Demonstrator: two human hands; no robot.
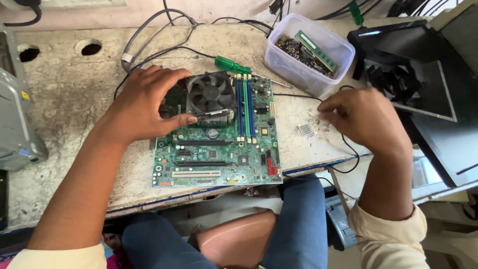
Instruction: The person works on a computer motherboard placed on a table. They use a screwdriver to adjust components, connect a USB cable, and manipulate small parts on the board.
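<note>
Resting on the worn bench (pixel 69 99), the left hand (pixel 142 102) lay on the green motherboard (pixel 219 149), its thumb pressing the black cooler fan (pixel 210 94). Just right of this hand lay a green-handled screwdriver (pixel 231 65). The right hand (pixel 366 119), half curled and holding nothing, hovered beside a small heatsink (pixel 305 130), below a plastic box (pixel 308 50).

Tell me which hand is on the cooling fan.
The left hand, thumb against the cooling fan on the motherboard. The right hand rests on the table beside it.
</note>
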